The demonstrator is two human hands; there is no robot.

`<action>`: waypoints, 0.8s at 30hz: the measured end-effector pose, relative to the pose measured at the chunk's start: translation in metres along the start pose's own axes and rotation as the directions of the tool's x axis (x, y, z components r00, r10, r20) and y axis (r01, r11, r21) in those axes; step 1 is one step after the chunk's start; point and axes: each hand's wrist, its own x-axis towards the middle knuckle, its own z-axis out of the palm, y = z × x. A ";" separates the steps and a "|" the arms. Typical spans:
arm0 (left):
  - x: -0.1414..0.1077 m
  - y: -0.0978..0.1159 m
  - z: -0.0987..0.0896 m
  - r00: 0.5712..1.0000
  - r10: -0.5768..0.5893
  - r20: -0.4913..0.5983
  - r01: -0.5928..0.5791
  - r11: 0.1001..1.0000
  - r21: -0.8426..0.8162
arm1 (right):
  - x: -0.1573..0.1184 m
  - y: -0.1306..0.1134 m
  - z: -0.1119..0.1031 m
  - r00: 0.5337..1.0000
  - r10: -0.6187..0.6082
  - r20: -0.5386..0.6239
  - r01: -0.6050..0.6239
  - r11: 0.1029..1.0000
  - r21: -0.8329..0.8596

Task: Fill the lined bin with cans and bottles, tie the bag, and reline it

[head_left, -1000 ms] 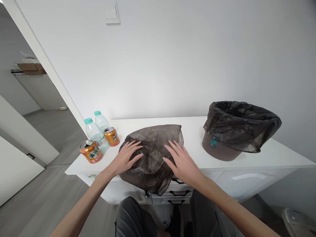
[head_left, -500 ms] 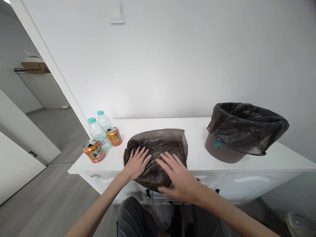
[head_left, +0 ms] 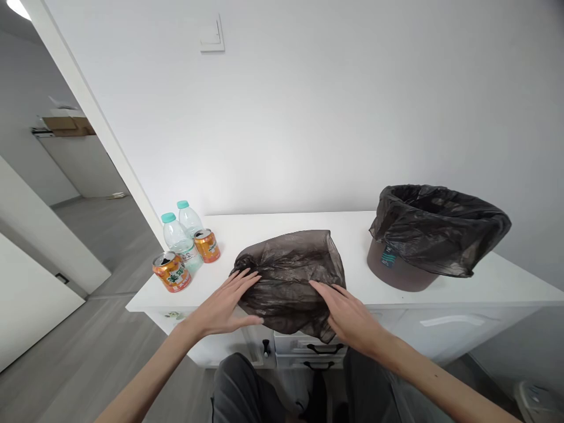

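A dark translucent plastic bag (head_left: 291,276) lies wrinkled on the white cabinet top, its near edge hanging over the front. My left hand (head_left: 229,302) touches the bag's left side, fingers stretched out and thumb apart. On the right side of the bag rests my right hand (head_left: 350,314), its fingers extended along the plastic and its thumb hidden. To the right stands a brown bin (head_left: 396,273) with another dark bag (head_left: 440,235) draped over its rim.
Two clear bottles with teal caps (head_left: 178,235) and two orange cans (head_left: 173,273) stand at the left end of the cabinet (head_left: 282,220). Below are drawers with black handles (head_left: 324,349). A doorway opens at the left. My knees are close under the cabinet front.
My left hand has slid toward me and its thumb has spread. My right hand has come down onto the bag's right side and moved right. The bag's near edge has shifted.
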 end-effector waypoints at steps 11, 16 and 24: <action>0.002 0.067 -0.006 0.962 0.232 -0.147 -0.213 0.968 0.131 | -0.014 -0.093 0.007 0.999 0.029 -0.035 -0.024 0.991 0.134; 0.004 0.091 -0.009 0.948 0.251 -0.196 -0.241 0.968 0.069 | 0.002 -0.103 0.014 0.957 0.191 -0.219 -0.168 0.979 0.118; -0.030 0.026 0.002 0.985 0.039 -0.168 -0.047 0.998 -0.045 | -0.027 -0.022 -0.030 0.905 0.355 -0.236 -0.326 0.933 0.153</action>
